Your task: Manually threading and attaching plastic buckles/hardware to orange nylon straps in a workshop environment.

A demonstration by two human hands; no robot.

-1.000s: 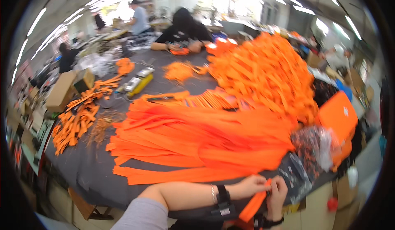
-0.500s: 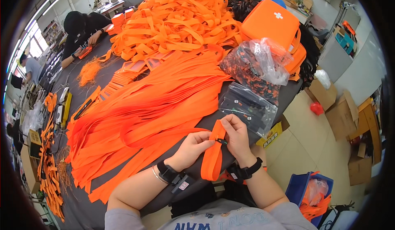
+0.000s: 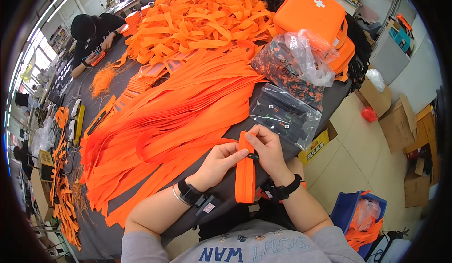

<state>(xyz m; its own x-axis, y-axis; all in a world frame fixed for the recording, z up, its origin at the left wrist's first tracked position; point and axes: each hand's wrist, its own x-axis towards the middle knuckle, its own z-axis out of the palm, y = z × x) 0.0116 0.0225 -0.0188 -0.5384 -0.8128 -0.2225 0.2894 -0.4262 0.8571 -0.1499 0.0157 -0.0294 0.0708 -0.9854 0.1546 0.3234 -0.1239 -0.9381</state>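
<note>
In front of my body, an orange zipper strip (image 3: 245, 183) is held up over the table's near edge, and part of it hangs down as a loop. A small black zipper slider (image 3: 253, 156) sits on it between my fingers. My left hand (image 3: 219, 164) is closed, its thumb and forefinger pinching the strip beside the slider. My right hand (image 3: 268, 150) pinches the upper end from the other side. To the left lies a thick spread of long orange zipper strips (image 3: 169, 122), running close to my left hand.
A clear plastic bag (image 3: 287, 115) with dark contents lies beyond my right hand, near a bag of small black and orange pieces (image 3: 287, 70). Orange cases (image 3: 308, 16) and a webbing heap (image 3: 197, 18) stand farther back. A person (image 3: 92, 37) works at the far left. A blue bin (image 3: 343, 211) stands right.
The strip's hanging loop has turned and now hangs straighter, its face toward me. Both hands keep their pinch, and the right hand has shifted slightly left. The view has moved a little.
</note>
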